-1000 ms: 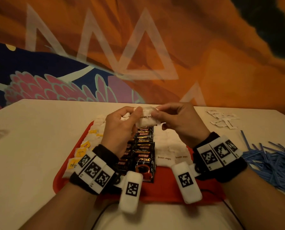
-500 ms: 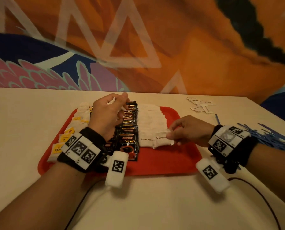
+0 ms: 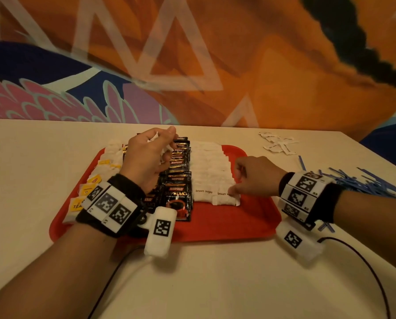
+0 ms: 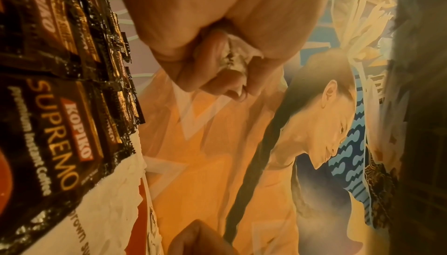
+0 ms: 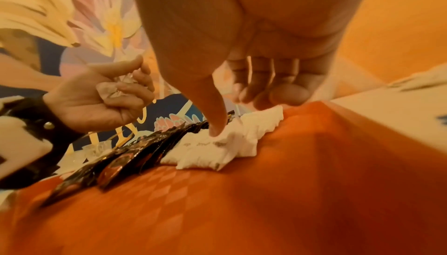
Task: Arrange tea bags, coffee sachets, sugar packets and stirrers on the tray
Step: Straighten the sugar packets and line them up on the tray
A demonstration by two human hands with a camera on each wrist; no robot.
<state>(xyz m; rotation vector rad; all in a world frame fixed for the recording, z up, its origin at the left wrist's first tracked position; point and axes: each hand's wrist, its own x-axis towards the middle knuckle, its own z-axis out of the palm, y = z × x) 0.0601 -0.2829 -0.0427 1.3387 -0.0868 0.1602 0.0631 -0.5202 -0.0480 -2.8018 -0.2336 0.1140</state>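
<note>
The right hand presses its thumb on the nearest sugar packet, fingers loosely curled and gripping nothing, apparently seating it at the front of the white sugar column. The left hand, raised over the coffee sachets, clutches spare white packets, likely as a ready supply. On the red tray, tea bags fill the left column. Blue stirrers lie on the worktop.
</note>
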